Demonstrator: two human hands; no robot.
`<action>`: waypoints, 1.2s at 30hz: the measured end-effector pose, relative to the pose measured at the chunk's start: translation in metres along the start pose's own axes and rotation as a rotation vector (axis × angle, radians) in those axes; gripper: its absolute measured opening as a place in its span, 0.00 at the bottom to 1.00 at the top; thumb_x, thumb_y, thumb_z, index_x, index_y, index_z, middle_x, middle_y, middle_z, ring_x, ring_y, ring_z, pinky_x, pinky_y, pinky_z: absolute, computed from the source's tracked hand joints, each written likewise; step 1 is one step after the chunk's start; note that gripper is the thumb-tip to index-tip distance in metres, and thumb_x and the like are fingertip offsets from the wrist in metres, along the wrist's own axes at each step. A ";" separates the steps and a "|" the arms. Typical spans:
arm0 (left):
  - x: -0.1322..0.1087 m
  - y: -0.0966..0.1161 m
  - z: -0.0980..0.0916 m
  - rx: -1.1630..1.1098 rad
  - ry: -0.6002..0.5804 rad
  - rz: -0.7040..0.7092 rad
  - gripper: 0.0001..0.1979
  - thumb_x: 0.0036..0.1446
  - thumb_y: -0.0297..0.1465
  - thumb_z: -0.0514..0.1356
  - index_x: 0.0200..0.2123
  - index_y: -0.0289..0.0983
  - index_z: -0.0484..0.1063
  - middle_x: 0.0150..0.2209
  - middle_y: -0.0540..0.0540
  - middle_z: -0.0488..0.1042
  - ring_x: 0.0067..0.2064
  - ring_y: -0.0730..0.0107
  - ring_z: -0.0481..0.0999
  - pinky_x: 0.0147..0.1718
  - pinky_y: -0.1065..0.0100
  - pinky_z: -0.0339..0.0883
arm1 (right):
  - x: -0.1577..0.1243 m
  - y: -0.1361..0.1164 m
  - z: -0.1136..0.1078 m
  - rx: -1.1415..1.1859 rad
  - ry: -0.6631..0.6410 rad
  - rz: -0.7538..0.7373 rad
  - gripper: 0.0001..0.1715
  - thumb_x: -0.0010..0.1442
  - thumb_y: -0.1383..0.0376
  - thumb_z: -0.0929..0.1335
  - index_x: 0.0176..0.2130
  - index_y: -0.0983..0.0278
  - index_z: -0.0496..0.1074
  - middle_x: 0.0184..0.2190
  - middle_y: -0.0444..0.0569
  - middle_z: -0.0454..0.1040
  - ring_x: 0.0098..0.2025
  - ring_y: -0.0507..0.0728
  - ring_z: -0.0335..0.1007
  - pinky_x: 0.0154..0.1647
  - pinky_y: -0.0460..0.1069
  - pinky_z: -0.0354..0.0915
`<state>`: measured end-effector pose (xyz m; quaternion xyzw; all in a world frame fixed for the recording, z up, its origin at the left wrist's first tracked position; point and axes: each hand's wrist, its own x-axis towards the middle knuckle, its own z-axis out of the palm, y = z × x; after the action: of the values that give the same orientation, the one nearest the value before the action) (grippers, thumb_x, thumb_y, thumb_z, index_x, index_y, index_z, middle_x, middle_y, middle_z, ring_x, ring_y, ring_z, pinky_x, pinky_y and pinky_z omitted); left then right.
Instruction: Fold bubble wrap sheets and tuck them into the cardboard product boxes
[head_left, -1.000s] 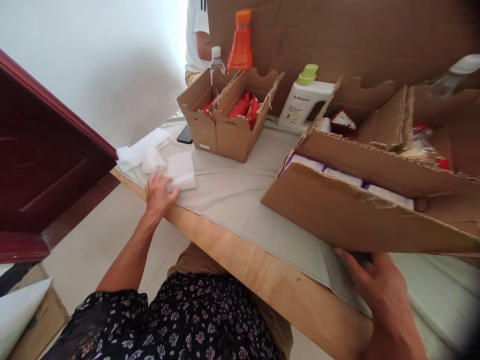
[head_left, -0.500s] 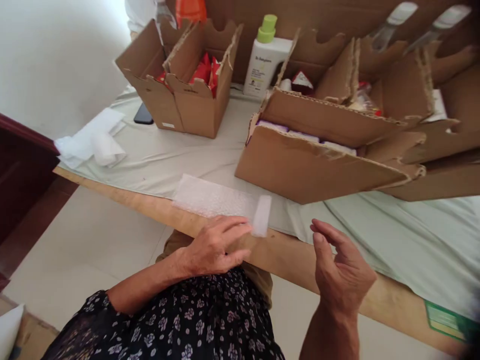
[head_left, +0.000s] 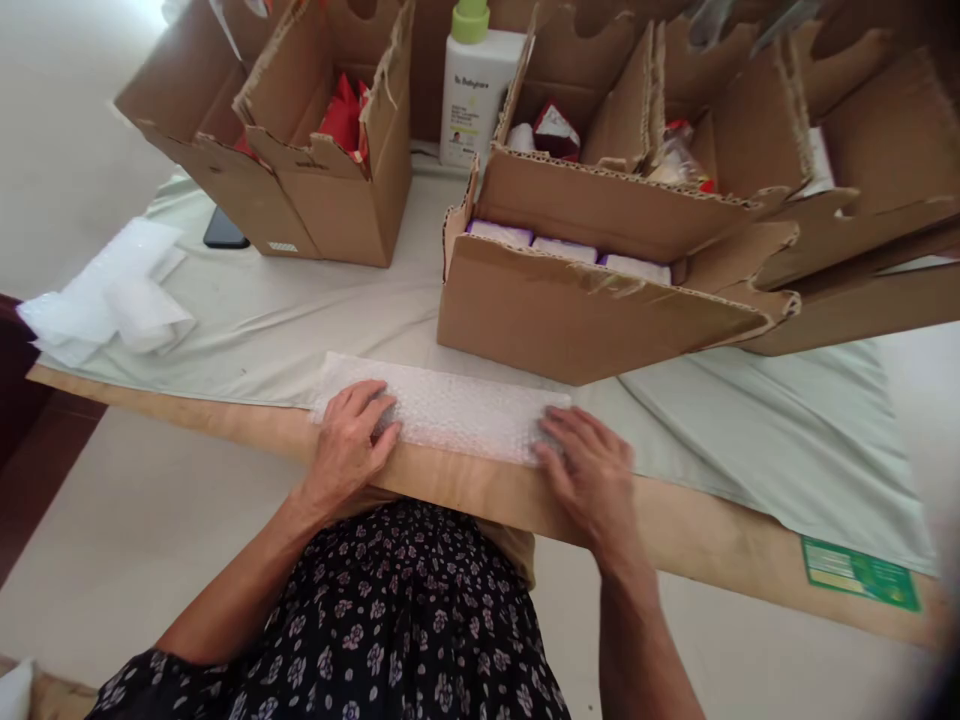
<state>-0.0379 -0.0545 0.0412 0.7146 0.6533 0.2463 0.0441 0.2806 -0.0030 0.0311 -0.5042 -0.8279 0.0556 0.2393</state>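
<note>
A strip of white bubble wrap lies flat along the near edge of the table. My left hand rests flat on the strip's left end with its fingers stretched out. On the right end lies my right hand, fingers likewise spread and pressing down. Neither hand holds anything. Just behind the strip stands an open cardboard box with white and purple packs inside.
A pale cloth covers the table. Open cartons with red packets stand at the back left beside a dark phone. More bubble wrap is piled at the left end. A white bottle and further cartons fill the back.
The bubble wrap came from the left pile to the near edge and was laid out flat. My right hand left the box and came down on the strip's right end.
</note>
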 end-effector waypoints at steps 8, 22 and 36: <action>0.012 -0.035 -0.019 0.006 0.142 -0.154 0.13 0.65 0.36 0.60 0.49 0.37 0.77 0.55 0.35 0.77 0.58 0.45 0.75 0.61 0.42 0.67 | -0.023 0.045 -0.033 0.013 0.149 0.289 0.23 0.71 0.50 0.64 0.48 0.62 0.79 0.51 0.56 0.82 0.57 0.66 0.76 0.61 0.65 0.66; 0.014 -0.032 -0.028 -0.179 0.195 -0.515 0.10 0.58 0.40 0.61 0.37 0.39 0.72 0.42 0.42 0.81 0.45 0.54 0.80 0.47 0.55 0.74 | 0.011 -0.022 -0.016 0.542 0.064 0.552 0.18 0.64 0.48 0.69 0.38 0.60 0.72 0.33 0.48 0.80 0.34 0.57 0.74 0.37 0.51 0.71; 0.009 -0.034 -0.039 -0.650 0.077 -0.761 0.27 0.47 0.42 0.69 0.49 0.36 0.76 0.32 0.50 0.76 0.33 0.70 0.74 0.35 0.67 0.68 | 0.000 -0.020 -0.025 0.355 0.134 0.467 0.13 0.63 0.54 0.71 0.40 0.61 0.76 0.34 0.50 0.82 0.35 0.58 0.78 0.41 0.55 0.75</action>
<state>-0.0849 -0.0514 0.0646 0.3654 0.7583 0.4298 0.3267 0.2758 -0.0164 0.0599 -0.6339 -0.6491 0.2199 0.3584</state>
